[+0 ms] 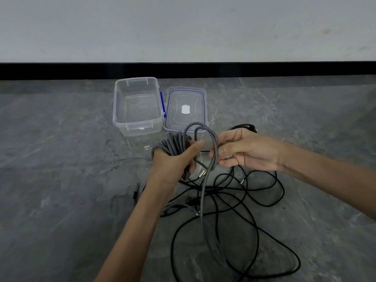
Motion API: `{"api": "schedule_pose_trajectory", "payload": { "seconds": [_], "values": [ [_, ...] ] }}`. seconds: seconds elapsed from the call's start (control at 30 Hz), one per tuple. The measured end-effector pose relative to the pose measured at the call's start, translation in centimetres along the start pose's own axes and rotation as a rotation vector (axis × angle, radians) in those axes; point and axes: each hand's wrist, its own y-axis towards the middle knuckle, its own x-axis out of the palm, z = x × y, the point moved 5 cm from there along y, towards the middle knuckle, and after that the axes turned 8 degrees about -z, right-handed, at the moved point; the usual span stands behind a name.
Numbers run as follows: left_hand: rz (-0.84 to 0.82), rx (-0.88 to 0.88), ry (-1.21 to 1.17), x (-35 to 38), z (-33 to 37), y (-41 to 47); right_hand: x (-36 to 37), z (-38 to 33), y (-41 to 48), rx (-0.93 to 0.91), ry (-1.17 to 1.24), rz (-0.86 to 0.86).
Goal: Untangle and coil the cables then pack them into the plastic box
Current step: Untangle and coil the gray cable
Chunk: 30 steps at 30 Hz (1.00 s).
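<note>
A grey braided cable (172, 144) is wound in several turns around my left hand (176, 159), whose fingers curl round the coil. My right hand (243, 149) pinches a free loop of the same grey cable just right of the coil; the loose end trails down to the floor. Below my hands lies a tangle of black cables (234, 202) with metal-tipped plugs. The clear plastic box (122, 119) stands open on the floor beyond my hands, nothing inside it.
The box's clear lid (200, 98) with a blue seal lies flat just right of the box. A small dark object (136, 191) lies on the grey stone floor left of my left forearm. A white wall with a black skirting runs behind.
</note>
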Motion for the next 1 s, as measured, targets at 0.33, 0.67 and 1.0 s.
{"api": "schedule_pose_trajectory", "payload": {
  "seconds": [0.33,0.67,1.0],
  "values": [
    [-0.082,-0.008,0.107,1.0,-0.1,-0.4,0.9,-1.3,0.6,-0.152,-0.600,0.505],
    [-0.065,0.027,0.417,0.8,-0.4,0.1,0.9,-2.6,0.5,-0.153,-1.004,0.582],
    [-0.037,-0.075,0.257,-1.1,-3.1,0.1,-0.8,-4.1,-0.2,-0.220,-0.641,0.588]
  ]
}}
